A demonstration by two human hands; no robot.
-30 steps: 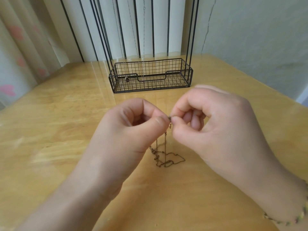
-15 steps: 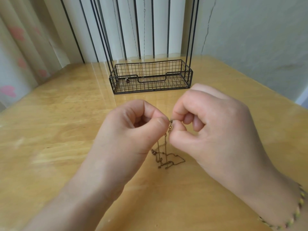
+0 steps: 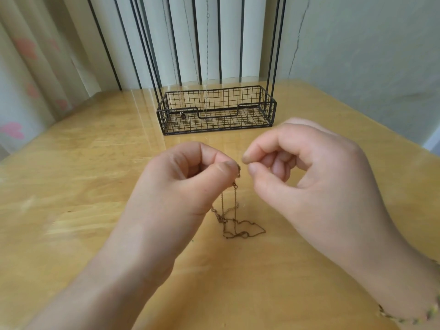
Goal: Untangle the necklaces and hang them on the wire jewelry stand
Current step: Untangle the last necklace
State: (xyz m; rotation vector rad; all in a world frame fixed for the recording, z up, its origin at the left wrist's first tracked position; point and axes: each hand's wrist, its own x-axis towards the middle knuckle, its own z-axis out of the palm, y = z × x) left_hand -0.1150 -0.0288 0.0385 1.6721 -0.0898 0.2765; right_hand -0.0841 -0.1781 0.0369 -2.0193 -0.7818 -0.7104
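Necklace chain (image 3: 228,221) dangles from the left hand (image 3: 181,186), pinched between thumb and forefinger, its lower loops pooled on the table (image 3: 71,186) in front of the wire jewelry stand (image 3: 215,110). Right hand (image 3: 309,177) hovers just beside, fingers curled, seemingly gripping nothing.

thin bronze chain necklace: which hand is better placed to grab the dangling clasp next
Right, probably. The left hand pinches the thin bronze chain necklace at its top; the right hand holds nothing, its curled fingers just beside the dangling clasp.
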